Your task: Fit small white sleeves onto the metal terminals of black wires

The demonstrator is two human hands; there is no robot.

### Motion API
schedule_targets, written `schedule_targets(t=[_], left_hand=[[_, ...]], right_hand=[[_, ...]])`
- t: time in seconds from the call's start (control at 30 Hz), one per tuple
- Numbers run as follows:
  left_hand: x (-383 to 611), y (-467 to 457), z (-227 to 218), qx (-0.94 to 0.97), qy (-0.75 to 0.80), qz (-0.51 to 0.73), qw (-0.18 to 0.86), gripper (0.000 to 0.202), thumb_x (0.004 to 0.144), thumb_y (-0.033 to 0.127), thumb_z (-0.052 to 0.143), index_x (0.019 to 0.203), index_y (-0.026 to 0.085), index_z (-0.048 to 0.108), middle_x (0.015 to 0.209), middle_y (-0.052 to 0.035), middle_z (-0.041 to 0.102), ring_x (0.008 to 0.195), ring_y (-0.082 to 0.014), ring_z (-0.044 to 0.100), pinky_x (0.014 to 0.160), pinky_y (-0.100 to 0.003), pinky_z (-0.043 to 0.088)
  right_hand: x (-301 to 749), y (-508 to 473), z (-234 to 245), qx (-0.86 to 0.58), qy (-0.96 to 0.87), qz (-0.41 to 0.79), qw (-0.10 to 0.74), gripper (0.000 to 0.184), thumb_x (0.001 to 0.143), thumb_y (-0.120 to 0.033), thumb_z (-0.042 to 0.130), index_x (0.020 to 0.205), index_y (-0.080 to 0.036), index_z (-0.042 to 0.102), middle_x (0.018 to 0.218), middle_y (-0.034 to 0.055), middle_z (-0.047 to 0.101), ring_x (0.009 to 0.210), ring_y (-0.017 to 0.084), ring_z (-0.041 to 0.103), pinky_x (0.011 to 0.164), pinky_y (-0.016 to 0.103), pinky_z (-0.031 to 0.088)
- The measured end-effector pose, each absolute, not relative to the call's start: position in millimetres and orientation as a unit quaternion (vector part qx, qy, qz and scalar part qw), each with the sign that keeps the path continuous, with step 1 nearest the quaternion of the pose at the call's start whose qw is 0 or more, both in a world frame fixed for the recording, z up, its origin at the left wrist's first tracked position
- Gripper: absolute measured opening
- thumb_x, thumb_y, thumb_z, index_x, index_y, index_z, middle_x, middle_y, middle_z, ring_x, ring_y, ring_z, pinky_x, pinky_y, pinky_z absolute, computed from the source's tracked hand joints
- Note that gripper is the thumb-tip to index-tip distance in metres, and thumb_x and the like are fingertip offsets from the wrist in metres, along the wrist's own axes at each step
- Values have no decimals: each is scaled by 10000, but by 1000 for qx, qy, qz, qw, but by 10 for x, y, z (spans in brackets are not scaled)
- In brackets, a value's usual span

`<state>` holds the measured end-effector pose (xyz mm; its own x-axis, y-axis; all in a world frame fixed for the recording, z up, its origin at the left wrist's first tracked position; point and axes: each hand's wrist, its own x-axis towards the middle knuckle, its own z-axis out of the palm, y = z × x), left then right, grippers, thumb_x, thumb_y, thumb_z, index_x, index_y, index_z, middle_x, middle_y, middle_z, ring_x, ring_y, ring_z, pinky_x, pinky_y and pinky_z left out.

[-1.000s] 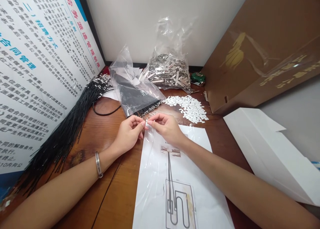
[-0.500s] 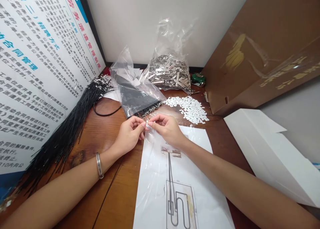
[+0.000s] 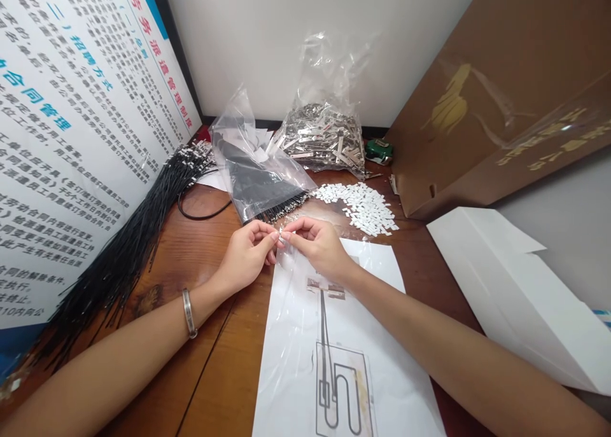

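My left hand (image 3: 252, 251) and my right hand (image 3: 319, 245) meet above the top edge of a printed sheet (image 3: 291, 373), fingertips nearly touching. Both are closed in a pinch around a small white piece (image 3: 281, 232), mostly hidden by the fingertips. Just beyond them, a clear bag of black wires (image 3: 262, 176) lies with its metal-tipped ends towards the hands. To the right of that bag spreads a pile of small white plastic pieces (image 3: 365, 208). A clear plastic film covers part of the sheet, which shows a line drawing.
A long bundle of black wires with white ends (image 3: 128, 252) leans along a printed board (image 3: 95, 106) at left. At the back stand a bag of metal clips (image 3: 324, 138) and a green item (image 3: 379, 151). A brown carton (image 3: 477, 100) and a white box (image 3: 515, 297) border the right.
Both hands stay pinched together in nearly the same place. The view shifts very slightly; nothing else has visibly moved.
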<state>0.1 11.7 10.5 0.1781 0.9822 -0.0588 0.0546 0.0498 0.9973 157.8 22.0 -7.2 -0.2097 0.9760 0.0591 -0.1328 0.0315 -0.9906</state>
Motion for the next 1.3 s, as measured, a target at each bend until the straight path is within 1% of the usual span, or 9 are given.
schedule_targets(t=[0.1,0.17,0.33,0.6,1.07,1.3], left_hand=[[8,121,109,541,487,433,532,265,755,386,689,769,145,581,661,-8,651,458,-76,540,449,-199,447],[11,123,110,542,487,439,526,243,773,374,669,781,146,586,679,-9,653,460,-74,541,449,-199,452],[18,118,120,542,491,431,529,216,793,353,640,794,143,590,694,-16,660,466,-76,545,457,-203,465],[24,101,132,547,503,413,526,183,785,317,629,774,139,585,689,-26,662,475,-79,547,469,-202,472],[25,111,116,552,505,416,516,165,794,307,619,774,146,594,695,-17,664,481,-75,549,480,-195,472],[17,100,122,552,505,416,517,188,791,332,629,779,147,599,690,-17,660,485,-81,556,479,-200,472]], right_hand=[[1566,221,-80,-401,-511,577,495,301,662,-452,787,728,-193,651,712,26,685,677,159,633,674,324,511],[1559,223,-86,-402,-499,580,503,285,667,-436,787,742,-195,655,719,24,679,663,150,622,645,312,507],[1556,225,-94,-416,-489,574,508,255,685,-407,775,732,-193,645,693,11,636,607,122,564,526,268,450],[1566,227,-90,-422,-494,570,503,258,681,-412,765,725,-191,640,676,9,616,580,115,532,465,252,397],[1573,222,-101,-416,-503,564,506,206,693,-370,763,732,-193,666,686,15,641,602,126,555,491,263,418],[1569,213,-98,-416,-515,550,510,218,692,-385,770,741,-197,671,746,29,671,655,143,594,577,288,472]])
